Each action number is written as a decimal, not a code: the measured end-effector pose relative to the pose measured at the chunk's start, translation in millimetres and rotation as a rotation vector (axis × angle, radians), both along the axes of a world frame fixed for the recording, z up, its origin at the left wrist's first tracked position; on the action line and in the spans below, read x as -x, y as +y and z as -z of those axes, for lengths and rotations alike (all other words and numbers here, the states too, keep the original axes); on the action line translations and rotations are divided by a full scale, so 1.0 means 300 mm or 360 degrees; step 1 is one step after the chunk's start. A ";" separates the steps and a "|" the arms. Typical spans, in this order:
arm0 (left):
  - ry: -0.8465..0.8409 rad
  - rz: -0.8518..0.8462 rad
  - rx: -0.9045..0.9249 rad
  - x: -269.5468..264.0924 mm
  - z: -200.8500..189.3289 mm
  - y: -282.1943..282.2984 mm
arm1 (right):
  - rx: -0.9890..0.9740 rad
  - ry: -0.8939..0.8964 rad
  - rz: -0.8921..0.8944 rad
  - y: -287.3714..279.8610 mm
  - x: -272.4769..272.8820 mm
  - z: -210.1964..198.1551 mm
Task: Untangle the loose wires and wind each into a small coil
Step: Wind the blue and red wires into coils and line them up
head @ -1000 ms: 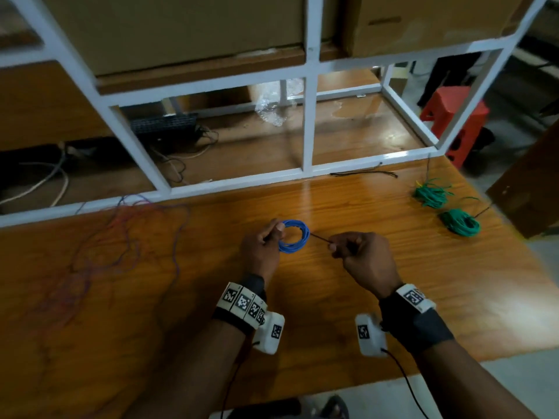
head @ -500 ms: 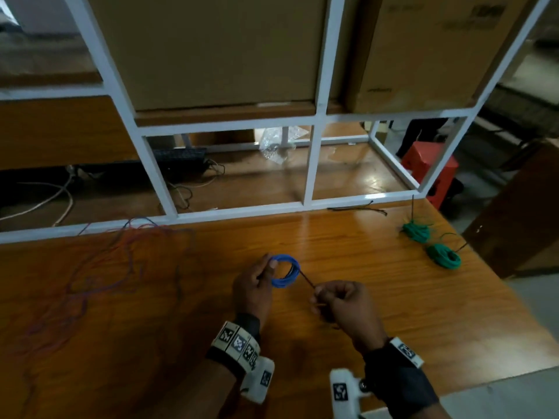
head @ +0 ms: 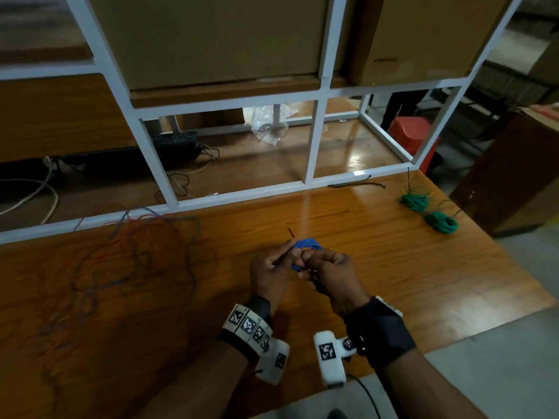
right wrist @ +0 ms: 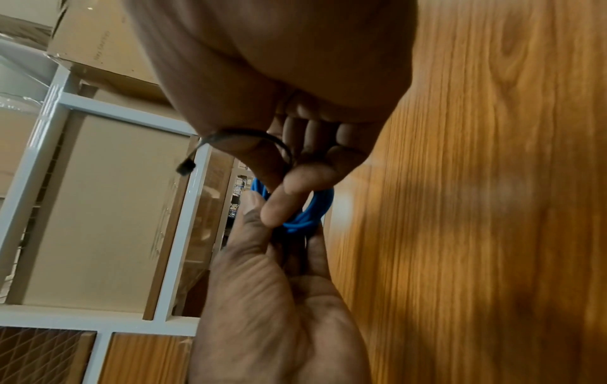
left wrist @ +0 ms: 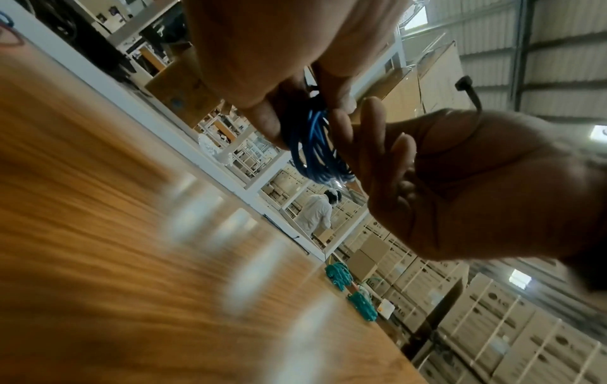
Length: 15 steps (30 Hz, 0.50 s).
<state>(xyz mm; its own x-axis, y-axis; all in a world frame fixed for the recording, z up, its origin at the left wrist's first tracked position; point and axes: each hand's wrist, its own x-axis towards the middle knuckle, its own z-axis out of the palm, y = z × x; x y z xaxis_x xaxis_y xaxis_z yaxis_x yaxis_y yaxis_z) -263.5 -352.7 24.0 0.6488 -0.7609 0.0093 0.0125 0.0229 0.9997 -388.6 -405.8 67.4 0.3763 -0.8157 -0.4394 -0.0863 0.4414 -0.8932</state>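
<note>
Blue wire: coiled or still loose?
Coiled. The blue wire forms stacked loops pinched between left hand and right hand; whether it's tied, cannot tell.

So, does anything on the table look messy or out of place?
Yes: a loose tangle of red and blue wires sprawls at the table's left, uncoiled, unlike the two green coils at far right.

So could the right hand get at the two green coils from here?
Probably not right away: the right hand pinches the black tie at the blue coil. The table toward the green coils looks unobstructed.
</note>
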 end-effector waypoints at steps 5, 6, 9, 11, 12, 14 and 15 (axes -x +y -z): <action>0.0327 0.0050 0.0050 0.019 -0.030 -0.010 | -0.0045 -0.0076 0.0043 0.010 0.007 0.013; 0.0377 0.0049 0.0044 0.022 -0.036 -0.016 | -0.0062 -0.0103 0.0055 0.009 0.012 0.009; 0.0493 0.0012 0.0007 0.024 -0.055 -0.040 | -0.0107 -0.0182 0.0034 0.000 0.035 -0.018; 0.0527 -0.0050 0.0006 0.014 -0.068 -0.058 | -0.0098 -0.0161 -0.0013 -0.010 0.059 -0.034; 0.0525 -0.0072 0.0018 0.006 -0.077 -0.068 | -0.0080 -0.0131 -0.0022 -0.016 0.074 -0.041; 0.0513 -0.0089 0.0050 -0.011 -0.094 -0.081 | 0.0011 -0.0070 -0.0021 -0.020 0.112 -0.046; 0.0504 -0.0092 0.0062 -0.018 -0.102 -0.086 | 0.0104 -0.0037 -0.0030 -0.022 0.133 -0.044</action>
<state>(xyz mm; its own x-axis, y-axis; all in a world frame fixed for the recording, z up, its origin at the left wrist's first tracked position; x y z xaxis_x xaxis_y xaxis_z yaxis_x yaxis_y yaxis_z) -258.1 -378.6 54.7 0.6660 -0.7259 -0.1718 0.3206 0.0706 0.9446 -428.6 -412.6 80.6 0.4013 -0.8351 -0.3763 -0.0730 0.3804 -0.9220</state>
